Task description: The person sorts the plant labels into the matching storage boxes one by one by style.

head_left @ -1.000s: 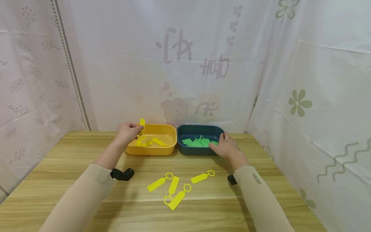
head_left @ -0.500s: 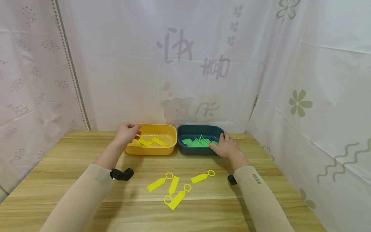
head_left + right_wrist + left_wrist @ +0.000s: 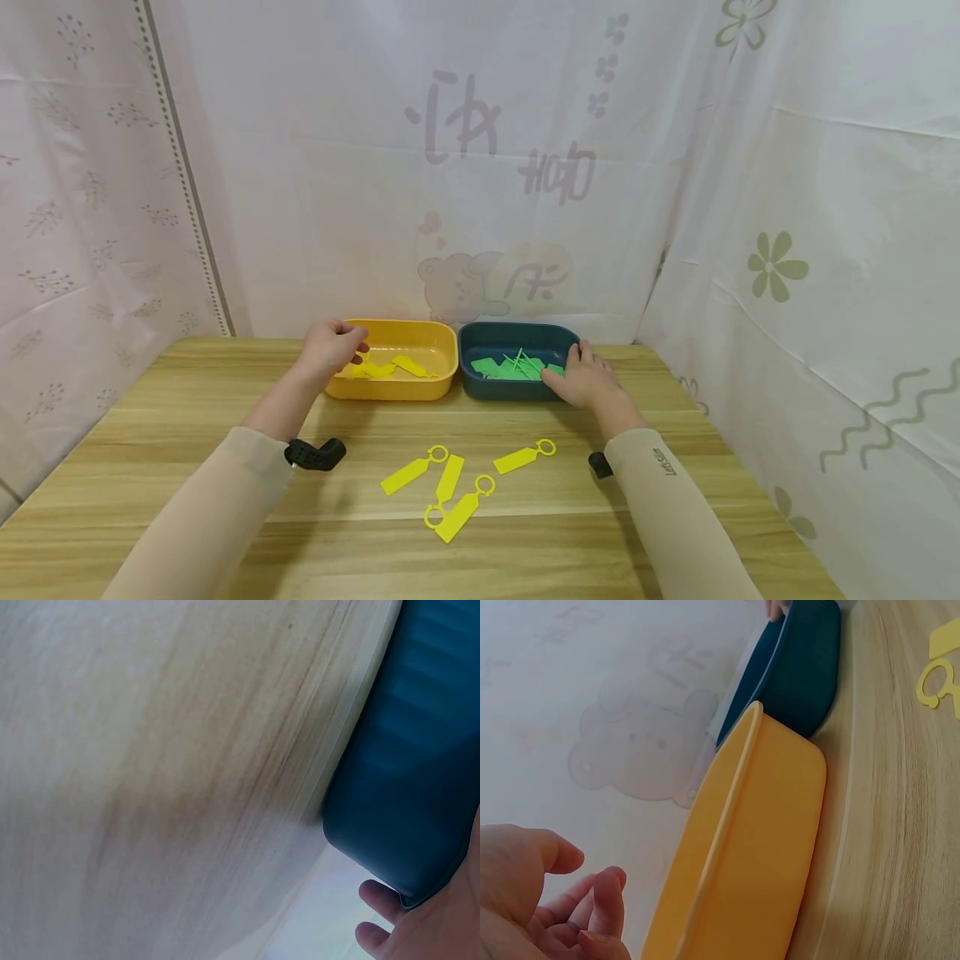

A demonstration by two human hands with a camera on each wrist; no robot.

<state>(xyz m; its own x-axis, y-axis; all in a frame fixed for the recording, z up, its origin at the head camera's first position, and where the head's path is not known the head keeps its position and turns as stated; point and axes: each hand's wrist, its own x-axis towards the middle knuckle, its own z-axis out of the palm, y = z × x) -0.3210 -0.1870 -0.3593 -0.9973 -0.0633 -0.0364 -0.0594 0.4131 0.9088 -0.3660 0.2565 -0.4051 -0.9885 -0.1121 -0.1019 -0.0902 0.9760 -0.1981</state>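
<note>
In the head view my left hand (image 3: 330,347) hovers over the left end of a yellow bin (image 3: 390,390), its fingers loosely bent. The left wrist view shows a gap between thumb and fingertips, with nothing held. Flat yellow ring tags (image 3: 408,367) lie inside that bin. At the right end of a dark blue bin (image 3: 498,390), my right hand (image 3: 588,377) grips the rim, thumb over the front edge and fingers (image 3: 381,900) around the outside. Green pieces (image 3: 510,367), some thin and stick-like, lie in the blue bin.
Several yellow tags with open rings lie loose on the wooden table (image 3: 360,550) in front of the bins, including one tag (image 3: 516,461) off to the right. A printed white curtain (image 3: 337,208) hangs close behind the bins and along both sides.
One second ago my left hand pinched a yellow tag above the yellow bin. The tag has dropped into the bin, and the hand stays over it. My right hand keeps its place.
</note>
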